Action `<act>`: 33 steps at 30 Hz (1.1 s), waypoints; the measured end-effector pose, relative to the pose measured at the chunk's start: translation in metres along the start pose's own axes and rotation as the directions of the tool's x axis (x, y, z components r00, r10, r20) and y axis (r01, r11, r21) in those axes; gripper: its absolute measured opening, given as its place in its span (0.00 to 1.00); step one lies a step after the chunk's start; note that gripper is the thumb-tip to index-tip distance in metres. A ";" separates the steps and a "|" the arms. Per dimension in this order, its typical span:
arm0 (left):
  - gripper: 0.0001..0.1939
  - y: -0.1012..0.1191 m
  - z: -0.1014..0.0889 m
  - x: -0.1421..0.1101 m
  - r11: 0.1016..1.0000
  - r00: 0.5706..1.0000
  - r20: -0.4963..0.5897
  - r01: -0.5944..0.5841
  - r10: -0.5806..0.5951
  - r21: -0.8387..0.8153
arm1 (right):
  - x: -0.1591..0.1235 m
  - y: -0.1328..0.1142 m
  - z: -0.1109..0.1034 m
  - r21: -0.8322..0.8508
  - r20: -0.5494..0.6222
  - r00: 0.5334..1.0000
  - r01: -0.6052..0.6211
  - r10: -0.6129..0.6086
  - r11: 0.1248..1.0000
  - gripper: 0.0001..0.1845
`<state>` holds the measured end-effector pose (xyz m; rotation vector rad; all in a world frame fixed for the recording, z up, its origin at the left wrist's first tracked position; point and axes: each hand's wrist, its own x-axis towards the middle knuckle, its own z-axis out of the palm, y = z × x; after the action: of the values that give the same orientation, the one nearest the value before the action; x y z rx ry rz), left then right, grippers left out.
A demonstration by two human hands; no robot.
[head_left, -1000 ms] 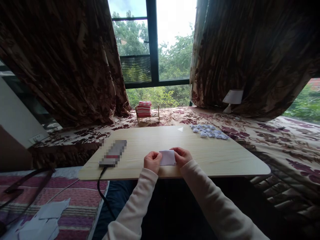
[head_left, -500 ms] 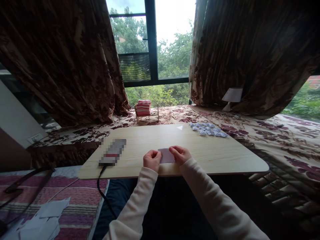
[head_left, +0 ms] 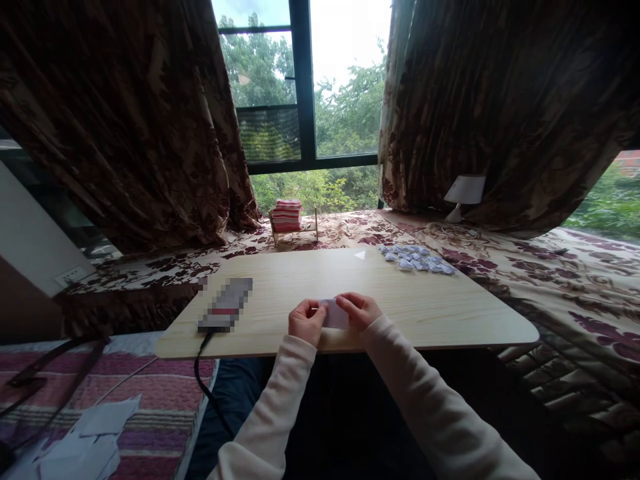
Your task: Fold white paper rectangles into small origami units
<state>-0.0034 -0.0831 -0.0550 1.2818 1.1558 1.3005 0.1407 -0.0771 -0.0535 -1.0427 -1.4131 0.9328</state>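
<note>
Your left hand [head_left: 305,323] and right hand [head_left: 361,311] pinch the paper [head_left: 337,316] at its sides, by the middle of the tabletop's [head_left: 425,320] near edge; it looks light and easily creased, so it is better held gently at the edges.

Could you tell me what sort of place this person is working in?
Probably a bedroom or similar room at home: a quilted, striped cover lies at the left, patterned curtains frame the window, and a small lamp stands on the flowered cloth by it.
</note>
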 end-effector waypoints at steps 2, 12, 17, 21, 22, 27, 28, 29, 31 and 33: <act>0.15 -0.001 0.001 0.000 1.000 1.000 0.006 -0.009 0.009 0.011 | 0.000 0.001 0.000 -0.029 0.006 1.000 0.010 -0.010 1.000 0.14; 0.15 0.006 0.000 -0.004 0.995 0.998 0.043 -0.039 0.035 0.092 | 0.002 0.015 -0.001 -0.121 0.087 0.996 0.000 0.010 0.993 0.13; 0.14 0.012 -0.001 -0.007 0.988 0.995 -0.010 -0.094 0.096 0.123 | 0.003 0.014 -0.001 -0.133 0.091 0.996 0.005 0.007 0.991 0.13; 0.14 0.016 0.001 -0.008 0.988 0.992 -0.060 -0.103 0.110 0.116 | 0.003 0.016 -0.001 -0.128 0.034 0.999 0.005 -0.001 0.992 0.15; 0.14 0.016 0.001 -0.008 0.989 0.992 -0.069 -0.093 0.101 0.113 | 0.004 0.017 -0.001 -0.127 0.012 1.000 0.007 -0.006 0.992 0.15; 0.15 0.010 -0.001 -0.002 0.996 0.991 -0.130 -0.001 0.013 0.089 | 0.003 0.014 -0.007 -0.164 -0.135 0.987 0.069 -0.092 0.984 0.14; 0.16 0.008 -0.001 0.001 0.997 0.989 -0.147 0.023 -0.011 0.078 | 0.001 0.011 -0.008 -0.184 -0.169 0.977 0.099 -0.131 0.978 0.14; 0.16 0.006 -0.001 0.004 0.997 0.986 -0.163 0.048 -0.036 0.065 | -0.002 0.006 -0.009 -0.209 -0.196 0.964 0.138 -0.179 0.968 0.14; 0.16 0.003 0.000 0.010 0.995 0.979 -0.184 0.095 -0.087 0.032 | -0.010 -0.005 -0.008 -0.268 -0.209 0.931 0.239 -0.298 0.933 0.11; 0.16 0.002 0.000 0.015 0.992 0.974 -0.189 0.128 -0.126 -0.002 | -0.019 -0.015 -0.005 -0.318 -0.133 0.897 0.365 -0.422 0.875 0.16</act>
<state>-0.0031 -0.0681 -0.0513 1.0902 1.3563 1.3441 0.1442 -0.0997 -0.0445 -0.9711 -1.5424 0.3196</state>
